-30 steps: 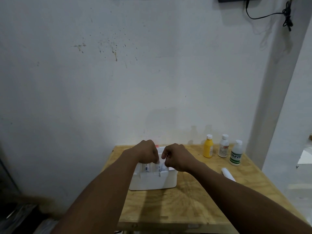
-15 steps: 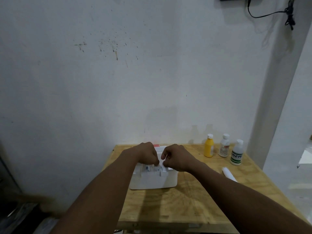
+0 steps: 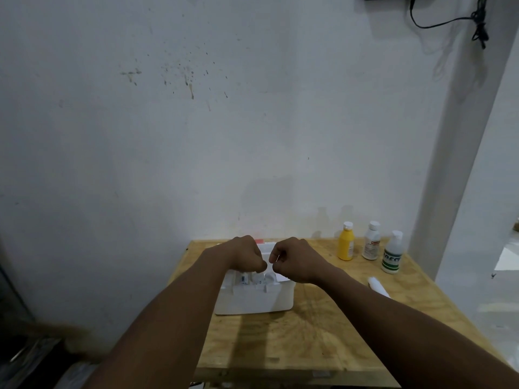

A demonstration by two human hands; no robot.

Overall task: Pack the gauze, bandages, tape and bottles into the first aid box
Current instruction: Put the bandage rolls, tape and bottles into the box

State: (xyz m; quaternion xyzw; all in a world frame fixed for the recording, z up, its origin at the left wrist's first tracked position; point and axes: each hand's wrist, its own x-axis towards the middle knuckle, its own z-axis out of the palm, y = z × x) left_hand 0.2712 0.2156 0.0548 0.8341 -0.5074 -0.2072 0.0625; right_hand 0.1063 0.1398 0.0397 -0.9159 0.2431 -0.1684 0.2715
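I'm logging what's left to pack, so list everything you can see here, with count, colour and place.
table: one, light wood, against the wall
first aid box: one, white, table's rear left
packets: several, white, inside the box
yellow bottle: one, yellow, white cap, table's rear right
white bottle: one, white, red label, beside the yellow bottle
green-labelled bottle: one, whitish, rightmost of three
roll: one, white, lying right of the box
cable: one, black, wall top right
left hand: fingers curled, above the box
right hand: fingers curled, above the box
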